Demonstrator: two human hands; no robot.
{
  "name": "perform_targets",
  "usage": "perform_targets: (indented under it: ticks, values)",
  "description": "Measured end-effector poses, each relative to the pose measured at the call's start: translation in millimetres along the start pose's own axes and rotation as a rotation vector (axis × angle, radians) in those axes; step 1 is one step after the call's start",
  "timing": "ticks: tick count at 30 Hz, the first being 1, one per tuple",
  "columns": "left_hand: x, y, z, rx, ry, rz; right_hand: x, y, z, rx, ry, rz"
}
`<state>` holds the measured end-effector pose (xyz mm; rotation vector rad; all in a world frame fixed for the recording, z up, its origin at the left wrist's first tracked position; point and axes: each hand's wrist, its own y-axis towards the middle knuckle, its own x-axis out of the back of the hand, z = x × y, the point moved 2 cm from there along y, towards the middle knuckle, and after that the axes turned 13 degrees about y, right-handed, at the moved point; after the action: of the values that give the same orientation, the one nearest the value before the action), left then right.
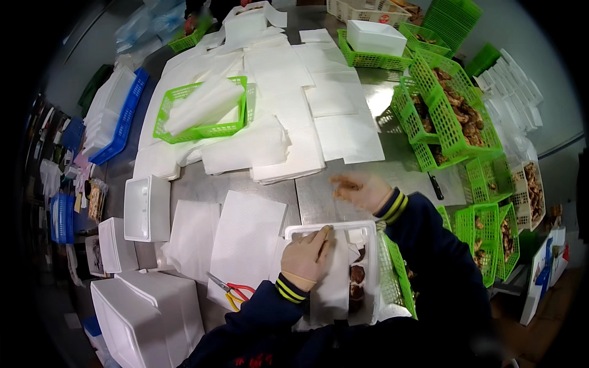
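Observation:
In front of me stands a white box [371, 300] holding dark brown, mushroom-like pieces [357, 282], partly covered by a white paper sheet [328, 288]. My left hand [307, 254], in a pale glove, lies flat over the sheet and the box's left side, fingers stretched out. Beyond the box's far right corner, my gloved right hand [362, 190] is over the metal table [310, 196]; motion smears its brownish fingers, so whether they hold anything is unclear. Left of the box, cutters with red and yellow handles [236, 293] rest by a white sheet [242, 239].
White paper stacks [288, 147] cover the table's middle, beside a green basket [239, 126] of sheets. Green crates [454, 104] of brown pieces stand right, near a black-handled knife [435, 185]. White boxes [147, 208] stand left. Another person's hand [189, 24] shows at the far edge.

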<state>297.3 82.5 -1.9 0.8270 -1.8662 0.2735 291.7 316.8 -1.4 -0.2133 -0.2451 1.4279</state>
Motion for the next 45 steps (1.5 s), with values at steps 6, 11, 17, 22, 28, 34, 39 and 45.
perform_targets:
  ticks: [6, 11, 17, 22, 28, 34, 39, 45]
  values:
    - [11.9, 59.4, 76.1, -0.038, -0.052, -0.255, 5.7, 202.4, 9.8, 0.173, -0.739, -0.252]
    - [-24.6, 142.3, 144.8, -0.017, 0.361, -0.127, -24.8, 291.4, -31.7, 0.306, -1.170, -0.246]
    - [-52.3, 170.9, 232.4, -0.014, 0.560, -0.152, -38.6, 310.4, -36.9, 0.393, -1.305, -0.291]
    - [-37.7, 144.3, 297.1, 0.182, 0.554, -0.145, 12.5, 297.6, -5.5, 0.467, -1.164, -0.647]
    - [4.2, 136.1, 276.5, 0.352, 0.597, 0.154, 58.4, 259.3, 55.5, 0.618, -0.473, -0.553]
    - [24.0, 218.4, 217.5, 0.077, 0.187, -0.314, 65.8, 243.5, 70.9, 0.602, -0.497, -0.317]
    - [-6.3, 270.7, 245.6, 0.335, -0.220, -0.331, 46.9, 235.7, 77.2, 0.560, -0.435, -0.218]
    - [-30.1, 247.5, 263.7, 0.645, -0.780, 0.015, 60.7, 229.0, 41.9, 0.518, -0.481, -0.425]
